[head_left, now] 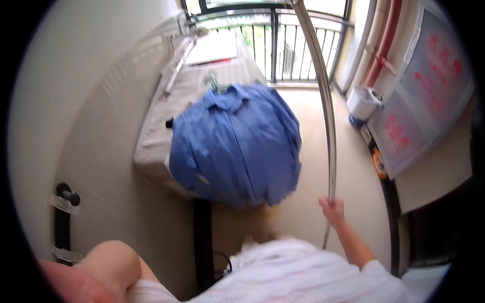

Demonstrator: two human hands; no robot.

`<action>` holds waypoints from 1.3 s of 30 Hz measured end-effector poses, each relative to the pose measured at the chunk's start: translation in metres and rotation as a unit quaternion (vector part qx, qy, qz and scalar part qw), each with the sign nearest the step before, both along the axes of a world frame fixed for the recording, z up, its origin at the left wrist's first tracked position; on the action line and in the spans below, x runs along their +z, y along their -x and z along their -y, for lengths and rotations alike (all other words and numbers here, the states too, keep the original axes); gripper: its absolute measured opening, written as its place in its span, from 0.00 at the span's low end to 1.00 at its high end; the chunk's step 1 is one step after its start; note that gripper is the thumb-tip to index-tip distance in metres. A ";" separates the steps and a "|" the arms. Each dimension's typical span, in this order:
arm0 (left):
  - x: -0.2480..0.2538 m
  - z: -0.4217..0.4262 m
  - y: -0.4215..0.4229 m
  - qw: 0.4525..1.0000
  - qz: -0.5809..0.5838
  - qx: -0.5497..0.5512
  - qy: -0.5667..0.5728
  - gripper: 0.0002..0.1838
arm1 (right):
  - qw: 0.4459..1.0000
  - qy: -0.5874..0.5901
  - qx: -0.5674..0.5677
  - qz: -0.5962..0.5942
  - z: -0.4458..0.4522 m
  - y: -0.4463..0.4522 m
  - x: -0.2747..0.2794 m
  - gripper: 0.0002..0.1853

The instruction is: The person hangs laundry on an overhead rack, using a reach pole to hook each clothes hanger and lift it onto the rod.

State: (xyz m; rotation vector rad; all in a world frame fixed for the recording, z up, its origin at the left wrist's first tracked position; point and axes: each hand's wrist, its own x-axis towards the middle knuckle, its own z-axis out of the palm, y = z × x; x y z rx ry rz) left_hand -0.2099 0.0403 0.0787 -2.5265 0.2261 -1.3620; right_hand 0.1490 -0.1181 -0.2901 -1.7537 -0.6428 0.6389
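Note:
My right hand (333,211) is closed around a long silver metal pole (326,96), which rises from beside my body to the top of the view. It looks bowed through the wide lens. My left arm is bent close to the camera at the lower left; a blurred pinkish part of it fills the corner, and its fingers cannot be made out. In front of me a blue long-sleeved shirt (237,141) is spread over the end of a cloth-covered table (151,136). Hanger hooks (212,80) stick out at its collar.
A white board (214,48) and a thin pale rod (179,68) lie on the table's far part. Behind it stands a black balcony railing (274,45). Along the right wall are a red pipe (386,43), a white bin (365,102) and a grey panel with red writing (424,91).

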 end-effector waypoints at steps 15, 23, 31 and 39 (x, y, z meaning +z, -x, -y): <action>-0.008 0.023 -0.041 0.984 0.172 -0.030 -0.047 0.13 | 0.988 -0.061 -0.105 -0.090 0.054 -0.027 0.018 0.10; -0.003 0.036 -0.077 0.972 0.198 -0.114 -0.051 0.12 | 0.988 -0.055 -0.104 -0.097 0.067 -0.043 0.002 0.10; -0.037 -0.036 -0.107 0.956 0.260 -0.114 0.069 0.11 | 0.986 -0.033 -0.125 -0.106 0.047 -0.031 0.003 0.09; -0.245 -0.326 -0.215 0.857 0.000 0.246 0.452 0.08 | 0.983 0.012 -0.109 -0.147 0.020 0.002 -0.006 0.09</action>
